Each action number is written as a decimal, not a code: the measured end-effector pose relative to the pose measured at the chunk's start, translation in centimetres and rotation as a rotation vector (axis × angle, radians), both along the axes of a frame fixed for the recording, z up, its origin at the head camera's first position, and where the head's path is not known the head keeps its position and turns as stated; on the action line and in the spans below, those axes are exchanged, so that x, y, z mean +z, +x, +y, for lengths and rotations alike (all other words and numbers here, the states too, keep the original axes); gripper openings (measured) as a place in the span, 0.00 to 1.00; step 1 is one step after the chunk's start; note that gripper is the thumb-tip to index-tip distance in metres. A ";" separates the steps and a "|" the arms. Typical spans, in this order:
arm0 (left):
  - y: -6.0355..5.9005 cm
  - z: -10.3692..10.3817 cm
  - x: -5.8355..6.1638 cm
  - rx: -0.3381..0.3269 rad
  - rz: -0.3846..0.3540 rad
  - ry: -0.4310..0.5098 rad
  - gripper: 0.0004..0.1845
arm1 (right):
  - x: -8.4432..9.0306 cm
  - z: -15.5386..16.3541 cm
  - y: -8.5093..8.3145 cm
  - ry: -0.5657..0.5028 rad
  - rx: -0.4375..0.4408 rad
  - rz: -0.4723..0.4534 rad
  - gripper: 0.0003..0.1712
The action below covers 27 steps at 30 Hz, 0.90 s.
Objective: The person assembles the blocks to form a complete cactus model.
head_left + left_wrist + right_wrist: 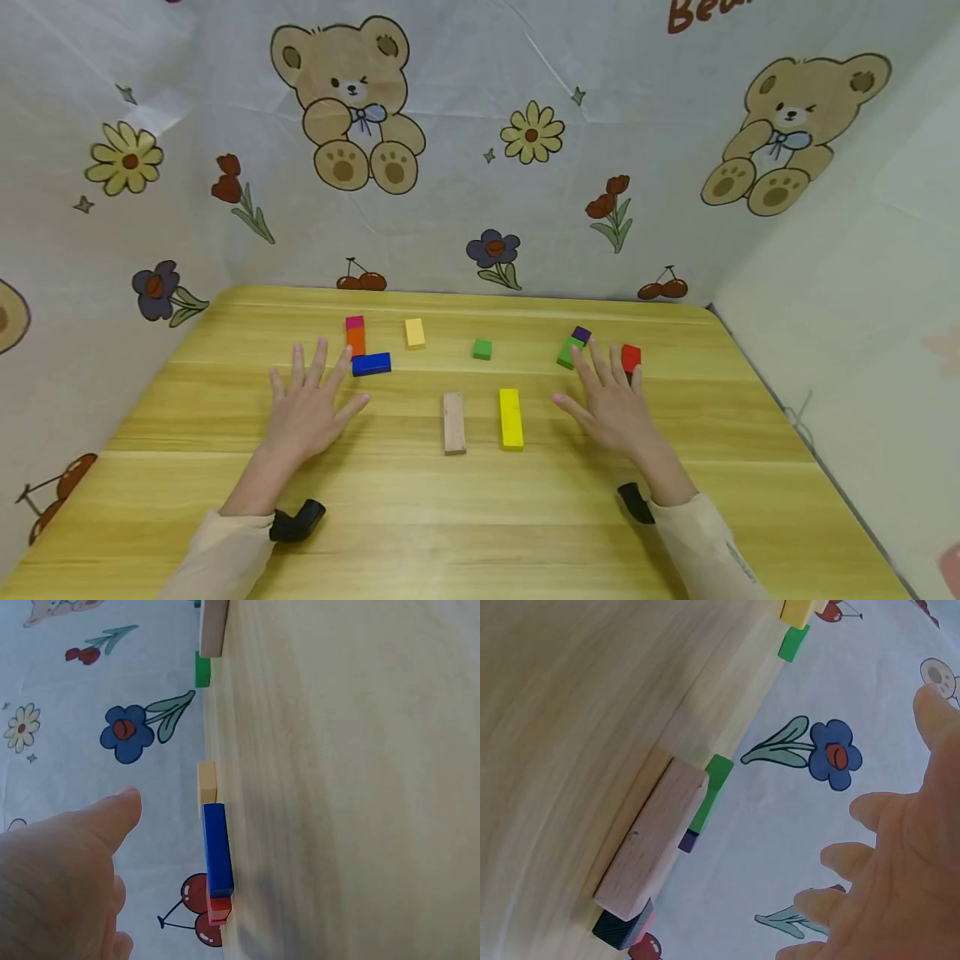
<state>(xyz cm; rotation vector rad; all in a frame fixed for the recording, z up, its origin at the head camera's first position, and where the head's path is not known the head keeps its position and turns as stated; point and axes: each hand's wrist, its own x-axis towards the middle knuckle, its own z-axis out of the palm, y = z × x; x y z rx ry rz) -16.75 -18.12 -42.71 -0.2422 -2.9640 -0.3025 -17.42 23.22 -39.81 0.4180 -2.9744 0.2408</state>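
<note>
My left hand [303,417] is spread palm down at the left, holding nothing. Its fingertips come close to a blue block [372,364] and an orange block [356,337] with a pink end block [355,322]. At the right, my right hand [611,408] also has its fingers spread and holds nothing. Beyond its fingertips are a green block [570,352], a purple block [581,335] and a red block [632,357]. The right wrist view shows a bare wooden block [652,840] and a black block [622,928], largely hidden by that hand in the head view.
Between the hands lie a pale wooden block [453,425] and a yellow block [511,420]. Farther back are a light-yellow block [415,333] and a small green block [482,349]. Printed cloth [450,200] hangs behind the wooden table [480,533].
</note>
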 end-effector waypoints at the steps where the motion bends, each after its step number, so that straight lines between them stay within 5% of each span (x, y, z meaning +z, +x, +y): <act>1: 0.0 0.0 0.0 -0.002 -0.001 -0.003 0.41 | -0.1 0.0 0.0 0.001 0.002 0.001 0.46; 6: -0.4 0.6 -0.1 -0.042 0.008 0.029 0.42 | -0.3 0.1 -0.2 -0.053 0.045 0.073 0.48; 11: -0.9 3.0 0.0 -0.175 0.010 0.242 0.47 | -0.3 -0.9 -0.4 -0.258 0.159 0.145 0.51; 21: -1.6 7.8 -2.5 -0.370 -0.279 0.789 0.49 | -1.9 -3.9 -1.4 -0.586 0.302 -0.309 0.58; 24: -2.0 8.2 -3.2 -0.393 -0.290 0.845 0.49 | -2.7 -3.9 -1.7 -0.624 0.290 -0.377 0.59; 27: -2.2 8.3 -3.7 -0.400 -0.273 0.803 0.51 | -3.5 -3.5 -1.9 -0.643 0.269 -0.425 0.59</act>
